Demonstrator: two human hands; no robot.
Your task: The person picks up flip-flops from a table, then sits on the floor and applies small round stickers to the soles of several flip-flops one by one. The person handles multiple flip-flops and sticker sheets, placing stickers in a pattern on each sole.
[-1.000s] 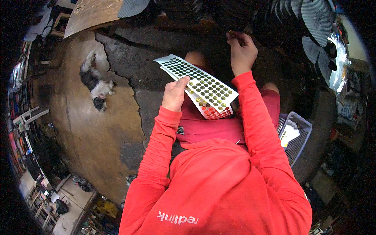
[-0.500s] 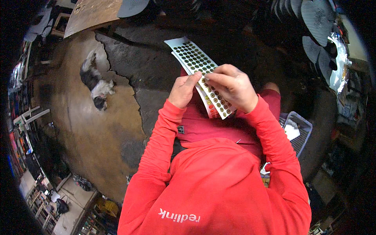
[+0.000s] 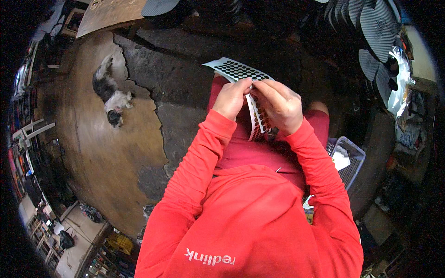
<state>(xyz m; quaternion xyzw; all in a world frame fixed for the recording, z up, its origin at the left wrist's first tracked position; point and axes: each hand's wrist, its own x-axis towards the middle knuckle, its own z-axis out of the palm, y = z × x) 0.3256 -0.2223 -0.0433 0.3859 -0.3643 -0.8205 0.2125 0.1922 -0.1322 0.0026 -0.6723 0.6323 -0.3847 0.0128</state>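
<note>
Gripping the sticker sheets from one side, the left hand has its fingers closed on their edge. Meeting it, the right hand brings its own fingers together against the sheets; whether they pinch a sticker is hidden. The sheets bend there above the lap, one part reaching up and left past the fingers, another hanging between the hands. A basket stands at right; a dog lies on the floor at left.

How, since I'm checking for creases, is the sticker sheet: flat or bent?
Bent: the sticker sheet angles down sharply at the left hand and right hand, which hide the bend itself.
</note>
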